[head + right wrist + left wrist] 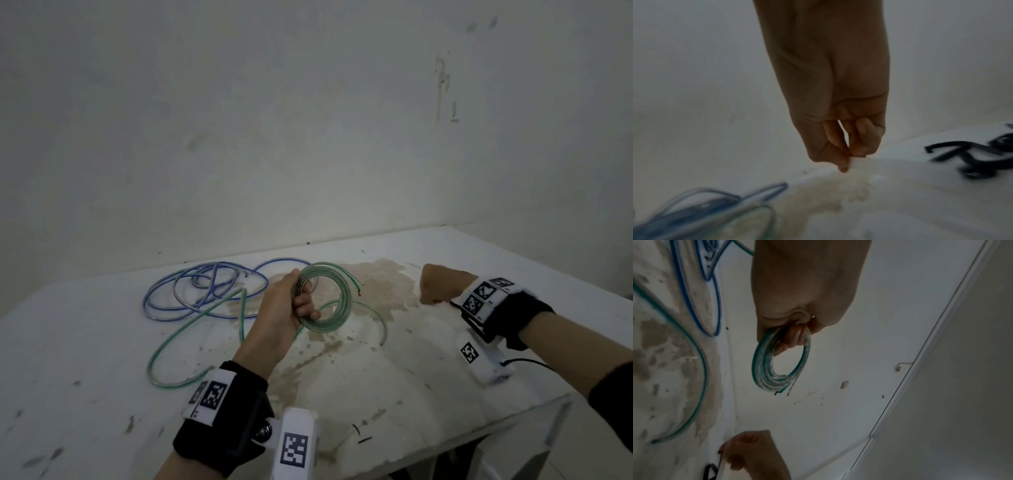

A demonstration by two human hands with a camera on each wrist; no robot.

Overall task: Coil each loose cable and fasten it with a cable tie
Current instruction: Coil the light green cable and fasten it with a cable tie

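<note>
While left hand (277, 318) grips one green coil (323, 297), right hand (434, 285) seemingly pinches something, one blue cable (205, 287)

Green cable (329, 301): mostly wound into a tight round coil, held upright in left hand (281, 315); loose tail trails onto table left of hand. Blue cable (205, 291): uncoiled, sprawled in loops beyond the hand. Black cable ties (972, 155): just right of right hand (436, 284).

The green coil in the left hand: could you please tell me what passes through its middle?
The left hand's fingers hook through the green coil and curl round its strands. The rest of the opening is empty; the strands under the fingers are hidden.
</note>
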